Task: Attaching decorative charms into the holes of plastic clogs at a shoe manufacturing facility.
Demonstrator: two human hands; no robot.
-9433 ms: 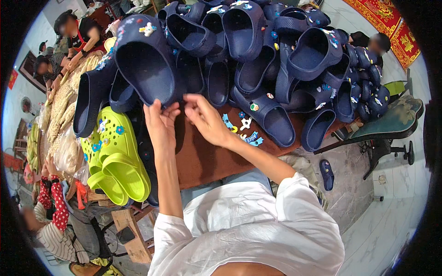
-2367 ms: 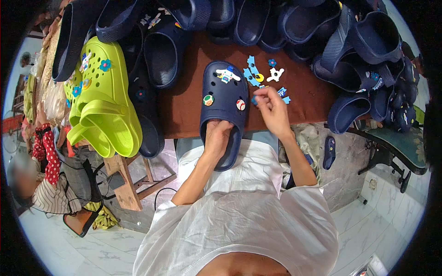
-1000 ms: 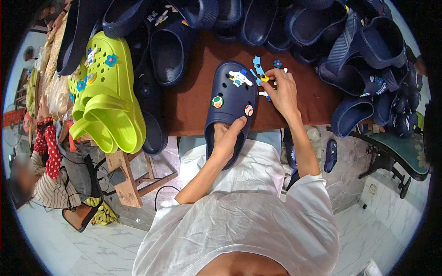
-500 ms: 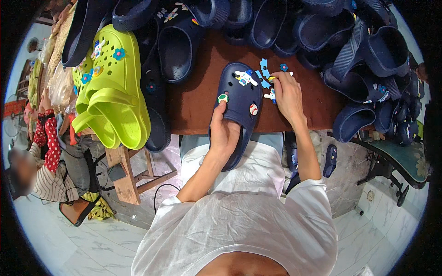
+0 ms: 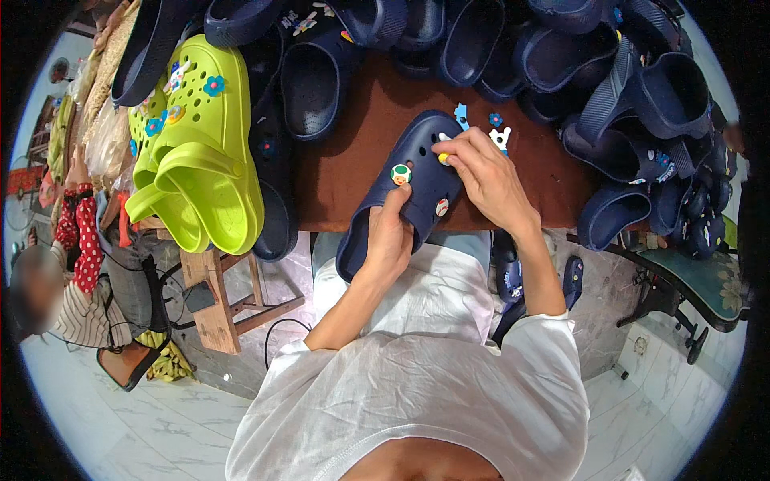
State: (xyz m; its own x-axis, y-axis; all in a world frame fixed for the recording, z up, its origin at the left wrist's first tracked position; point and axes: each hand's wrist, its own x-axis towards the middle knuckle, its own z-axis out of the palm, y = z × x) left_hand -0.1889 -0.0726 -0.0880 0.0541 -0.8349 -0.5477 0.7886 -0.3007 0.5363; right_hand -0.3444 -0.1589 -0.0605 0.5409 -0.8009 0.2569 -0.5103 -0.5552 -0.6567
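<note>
Over the near edge of the brown table (image 5: pixel 353 180), a navy clog (image 5: pixel 425 175) tilts toe up and to the right. The right hand (image 5: pixel 488 180) angles in from the right, wrist bent, thumb and fingertips pinching a small yellow charm at the toe. The left hand (image 5: pixel 391 235) grips the clog at its opening, thumb on top beside a round green-and-white charm (image 5: pixel 400 174).

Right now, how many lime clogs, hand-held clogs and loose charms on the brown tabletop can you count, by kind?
Lime-green clogs: 2
Held navy clog: 1
Loose charms in sight: 3 (the right hand may hide more)
Total: 6
</note>
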